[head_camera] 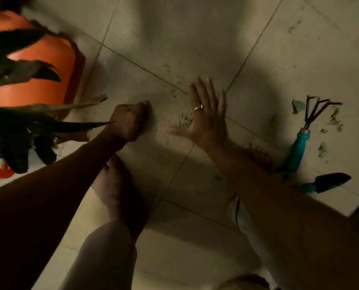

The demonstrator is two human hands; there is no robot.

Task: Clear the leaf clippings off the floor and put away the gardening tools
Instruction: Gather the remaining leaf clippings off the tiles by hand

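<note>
At nine to ten o'clock an orange pot stands on the tiled floor, and the dark spiky leaves of its plant hang across it.

Just left of centre, the left hand is on the tile, fingers curled into a fist. Whether it encloses gathered leaf bits cannot be told.

Fine leaf scraps lie between the two hands, touching the thumb side of the right hand. That hand lies flat, fingers straight and together, palm down, gripping nothing. It looks set to sweep the scraps toward the fist. A ring shows on one finger.

At three o'clock a teal-handled hand rake lies on the floor with its prongs toward twelve. At about four o'clock is a small trowel with a dark blade. Larger clippings are scattered around the rake, with a few more up toward two o'clock.

The job looks to be at an early or middle stage. Only the central patch is being gathered, the right-hand clippings lie untouched, and neither tool has been put away.
</note>
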